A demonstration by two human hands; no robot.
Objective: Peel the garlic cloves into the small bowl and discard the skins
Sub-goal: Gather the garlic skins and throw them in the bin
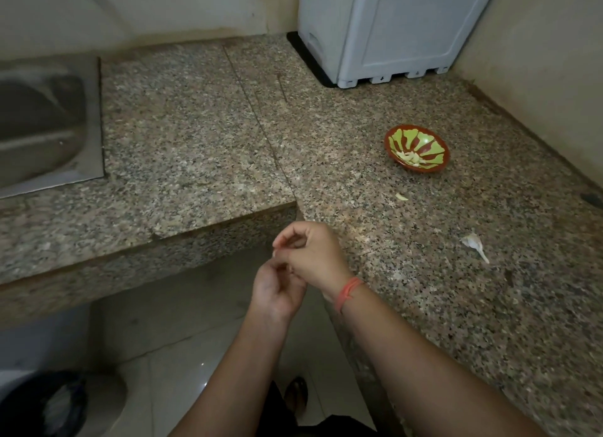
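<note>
My left hand (277, 290) and my right hand (313, 257) meet just off the inner corner of the granite counter (195, 136), fingers curled together around something small and pale that is mostly hidden; it looks like a garlic clove. A small red and green bowl (417, 149) stands on the counter to the right, with several peeled cloves (411, 157) inside. One pale garlic piece (402, 197) lies on the counter below the bowl. A piece of garlic with papery skin and a stem (474, 244) lies further right.
A steel sink (45, 123) is set into the counter at the left. A white appliance (391, 29) stands at the back by the wall. A dark bin (42, 404) sits on the tiled floor at the lower left.
</note>
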